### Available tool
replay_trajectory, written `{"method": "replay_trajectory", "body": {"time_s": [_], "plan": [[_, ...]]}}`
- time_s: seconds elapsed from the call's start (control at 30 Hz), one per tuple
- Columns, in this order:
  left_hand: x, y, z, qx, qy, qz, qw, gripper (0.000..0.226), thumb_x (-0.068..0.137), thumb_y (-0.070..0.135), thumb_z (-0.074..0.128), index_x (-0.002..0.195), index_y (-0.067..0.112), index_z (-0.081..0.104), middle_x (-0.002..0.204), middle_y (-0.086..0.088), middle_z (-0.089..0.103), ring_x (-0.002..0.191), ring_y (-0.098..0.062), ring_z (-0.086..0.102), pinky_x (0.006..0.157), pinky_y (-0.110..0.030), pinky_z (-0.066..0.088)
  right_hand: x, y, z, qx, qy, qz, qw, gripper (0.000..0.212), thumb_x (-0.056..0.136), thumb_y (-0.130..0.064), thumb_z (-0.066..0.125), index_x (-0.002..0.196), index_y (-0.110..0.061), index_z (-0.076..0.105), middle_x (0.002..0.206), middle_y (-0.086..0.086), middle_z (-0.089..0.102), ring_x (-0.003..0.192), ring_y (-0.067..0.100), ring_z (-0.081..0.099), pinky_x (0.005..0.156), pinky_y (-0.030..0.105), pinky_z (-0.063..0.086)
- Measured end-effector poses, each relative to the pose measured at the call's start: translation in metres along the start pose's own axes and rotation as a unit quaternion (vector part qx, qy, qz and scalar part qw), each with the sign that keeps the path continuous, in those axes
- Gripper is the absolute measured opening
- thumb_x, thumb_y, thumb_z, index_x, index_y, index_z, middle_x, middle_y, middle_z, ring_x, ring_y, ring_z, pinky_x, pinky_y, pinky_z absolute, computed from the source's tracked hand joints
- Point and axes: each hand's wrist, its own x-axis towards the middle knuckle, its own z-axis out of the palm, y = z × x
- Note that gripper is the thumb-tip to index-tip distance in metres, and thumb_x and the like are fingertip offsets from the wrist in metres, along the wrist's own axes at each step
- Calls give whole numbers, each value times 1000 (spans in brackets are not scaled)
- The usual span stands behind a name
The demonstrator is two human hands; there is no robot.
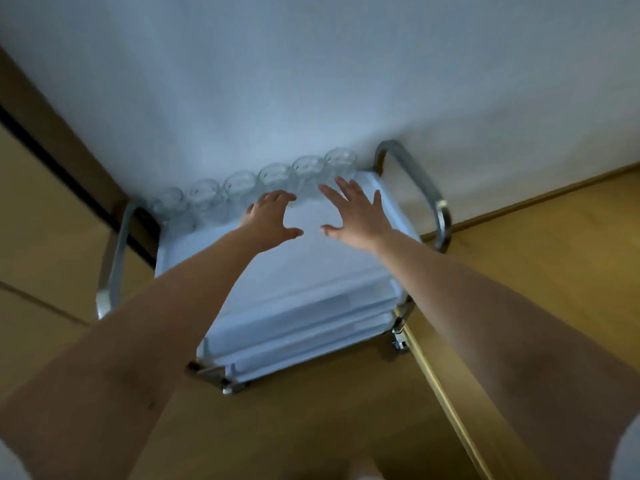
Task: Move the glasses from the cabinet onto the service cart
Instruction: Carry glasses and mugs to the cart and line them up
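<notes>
Left hand [268,220] and right hand [358,216] were held over the service cart [294,289], fingers [330,195] spread, gripping nothing. Glasses [239,187] stood in a row along its far edge, by the wall [311,81].

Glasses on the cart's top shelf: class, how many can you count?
6, in a row along the far edge of the cart, left to right: first glass, second, third, fourth, fifth, sixth. A blurred seventh may stand before the first.

Bare forearms [156,323], left hand [266,221], right hand [358,218], pale sleeve edges [627,457]
</notes>
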Motion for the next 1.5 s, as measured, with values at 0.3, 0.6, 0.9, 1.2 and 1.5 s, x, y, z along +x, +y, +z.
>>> {"method": "replay_trajectory", "body": {"time_s": [0.3, 0.6, 0.9, 1.2, 1.5], "plan": [[151, 248, -62, 23, 6, 223, 975, 74, 82, 37, 71, 144, 18, 35, 152, -2, 31, 141, -20, 25, 113, -39, 25, -64, 223, -155, 50, 94, 236, 966, 80, 89, -53, 54, 151, -38, 6, 161, -4, -1, 148, 25, 1, 113, 63, 10], [191, 604, 59, 93, -119, 412, 899, 77, 85, 47, 63, 148, 22, 27, 157, -2, 22, 144, -23, 19, 115, -44, 23, -244, 489, -257, 15, 81, 436, 896, 82, 89, -46, 59, 151, -34, 7, 160, -3, -4, 147, 28, -2, 110, 66, 11], [278, 851, 125, 137, -144, 514, 834, 77, 85, 48, 63, 148, 25, 26, 157, -1, 22, 144, -25, 20, 114, -50, 23, -334, 697, -292, 13, 87, 579, 810, 82, 87, -43, 64, 150, -35, 12, 160, -4, -3, 147, 27, 0, 111, 65, 12], [390, 1094, 203, 167, -192, 592, 765, 73, 86, 45, 63, 147, 26, 27, 157, 0, 22, 145, -23, 17, 116, -51, 19, -362, 905, -359, 15, 110, 650, 752, 89, 83, -37, 70, 151, -36, 12, 160, -6, 0, 148, 25, -1, 111, 65, 8], [428, 1261, 331, 216, -245, 656, 680, 77, 84, 45, 64, 148, 27, 25, 155, 0, 26, 144, -27, 18, 115, -51, 18, -408, 1090, -331, 69, 50, 697, 712, 91, 83, -34, 70, 151, -37, 9, 161, -5, -3, 147, 27, -2, 111, 67, 8]]}}
